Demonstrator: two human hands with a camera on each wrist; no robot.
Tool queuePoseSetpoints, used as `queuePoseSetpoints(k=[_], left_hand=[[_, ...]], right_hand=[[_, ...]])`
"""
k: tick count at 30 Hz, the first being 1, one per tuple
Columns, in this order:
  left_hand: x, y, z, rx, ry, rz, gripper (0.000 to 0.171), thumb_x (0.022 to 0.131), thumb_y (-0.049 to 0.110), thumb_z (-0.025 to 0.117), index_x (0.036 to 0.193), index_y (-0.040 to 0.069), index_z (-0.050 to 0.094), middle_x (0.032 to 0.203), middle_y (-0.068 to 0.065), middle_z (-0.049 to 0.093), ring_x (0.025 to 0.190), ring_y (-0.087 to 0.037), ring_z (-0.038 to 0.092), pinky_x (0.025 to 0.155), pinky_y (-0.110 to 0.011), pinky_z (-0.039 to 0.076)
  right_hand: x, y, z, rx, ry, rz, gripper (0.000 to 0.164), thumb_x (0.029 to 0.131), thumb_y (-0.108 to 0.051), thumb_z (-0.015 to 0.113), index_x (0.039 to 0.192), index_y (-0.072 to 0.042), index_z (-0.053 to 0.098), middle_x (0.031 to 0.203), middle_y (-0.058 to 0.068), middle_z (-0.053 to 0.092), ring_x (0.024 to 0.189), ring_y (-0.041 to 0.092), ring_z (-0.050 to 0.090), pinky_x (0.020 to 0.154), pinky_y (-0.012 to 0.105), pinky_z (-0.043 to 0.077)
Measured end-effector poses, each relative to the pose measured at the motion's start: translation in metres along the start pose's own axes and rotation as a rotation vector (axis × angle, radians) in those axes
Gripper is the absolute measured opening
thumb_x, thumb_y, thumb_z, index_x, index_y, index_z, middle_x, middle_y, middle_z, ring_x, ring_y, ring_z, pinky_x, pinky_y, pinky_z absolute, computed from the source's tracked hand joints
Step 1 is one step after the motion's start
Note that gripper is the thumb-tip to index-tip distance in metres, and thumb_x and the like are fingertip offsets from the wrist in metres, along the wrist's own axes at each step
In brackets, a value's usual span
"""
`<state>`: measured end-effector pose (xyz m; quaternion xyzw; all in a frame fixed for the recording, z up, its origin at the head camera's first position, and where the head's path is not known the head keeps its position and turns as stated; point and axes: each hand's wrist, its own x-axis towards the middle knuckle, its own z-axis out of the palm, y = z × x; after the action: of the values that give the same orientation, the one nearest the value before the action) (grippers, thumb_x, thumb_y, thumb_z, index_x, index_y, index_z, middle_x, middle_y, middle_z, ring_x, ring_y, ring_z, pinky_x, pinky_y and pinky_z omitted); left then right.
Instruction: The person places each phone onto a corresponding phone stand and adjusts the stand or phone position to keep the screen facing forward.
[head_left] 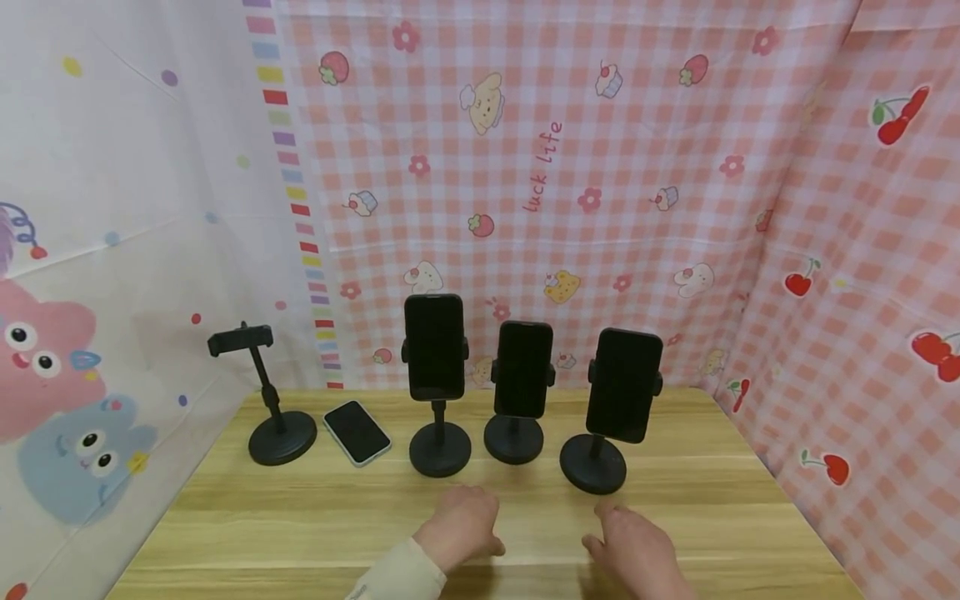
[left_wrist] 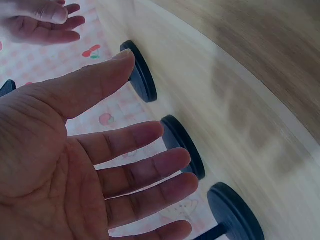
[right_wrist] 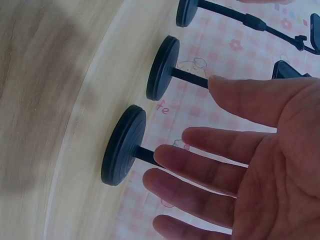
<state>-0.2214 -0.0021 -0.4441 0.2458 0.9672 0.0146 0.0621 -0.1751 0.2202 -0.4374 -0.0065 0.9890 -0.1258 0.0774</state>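
Note:
My left hand [head_left: 463,525] hovers over the front of the table, palm down, with its fingers loosely extended and nothing in them. To its right my right hand [head_left: 636,546] is held the same way, just in front of a round stand base [head_left: 592,464]. Both palms show bare in the wrist views. Beyond the hands, three black stands each carry an upright dark-screened phone: a left one [head_left: 435,346], a middle one [head_left: 524,369] and a right one [head_left: 624,383], which leans slightly.
At the far left stands another black phone stand [head_left: 281,437], its clamp [head_left: 240,339] holding nothing. A phone with a light case edge [head_left: 357,432] lies flat beside it on the wooden table [head_left: 300,517]. Patterned cloth [head_left: 525,167] hangs behind and at both sides.

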Motion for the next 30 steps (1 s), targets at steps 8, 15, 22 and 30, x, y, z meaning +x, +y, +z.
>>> queuePoseSetpoints(k=[8, 15, 22, 30], left_hand=[[-0.013, -0.023, 0.002, -0.031, 0.01, -0.064, 0.04, 0.068, 0.044, 0.079, 0.085, 0.009, 0.07, 0.078, -0.005, 0.067, 0.072, -0.02, 0.06, 0.064, -0.039, 0.054], [-0.028, -0.05, 0.006, -0.096, 0.046, -0.123, 0.037, 0.064, 0.039, 0.082, 0.08, 0.009, 0.066, 0.078, -0.005, 0.067, 0.072, -0.023, 0.06, 0.062, -0.043, 0.053], [-0.045, -0.08, 0.017, -0.174, 0.038, -0.204, 0.033, 0.067, 0.035, 0.081, 0.079, 0.01, 0.063, 0.075, -0.003, 0.061, 0.07, -0.023, 0.056, 0.063, -0.048, 0.05], [-0.067, -0.108, 0.023, -0.163, 0.091, -0.261, 0.034, 0.069, 0.036, 0.076, 0.082, 0.007, 0.064, 0.076, -0.005, 0.061, 0.075, -0.027, 0.059, 0.065, -0.051, 0.05]], right_hand=[[-0.005, -0.004, 0.006, -0.011, -0.031, -0.025, 0.047, 0.079, -0.034, 0.074, 0.111, 0.0, 0.067, 0.104, 0.019, 0.068, 0.09, 0.032, 0.063, 0.077, 0.055, 0.053], [-0.003, -0.005, 0.012, 0.03, -0.138, 0.016, 0.053, 0.076, -0.039, 0.076, 0.112, -0.002, 0.067, 0.104, 0.016, 0.067, 0.088, 0.029, 0.062, 0.081, 0.054, 0.052], [-0.002, -0.006, 0.017, 0.075, -0.207, 0.034, 0.054, 0.075, -0.039, 0.076, 0.113, -0.002, 0.066, 0.104, 0.015, 0.065, 0.085, 0.028, 0.059, 0.082, 0.054, 0.051], [0.0, -0.01, 0.021, 0.072, -0.22, 0.019, 0.052, 0.075, -0.04, 0.076, 0.111, -0.003, 0.067, 0.102, 0.014, 0.066, 0.085, 0.028, 0.06, 0.081, 0.054, 0.051]])
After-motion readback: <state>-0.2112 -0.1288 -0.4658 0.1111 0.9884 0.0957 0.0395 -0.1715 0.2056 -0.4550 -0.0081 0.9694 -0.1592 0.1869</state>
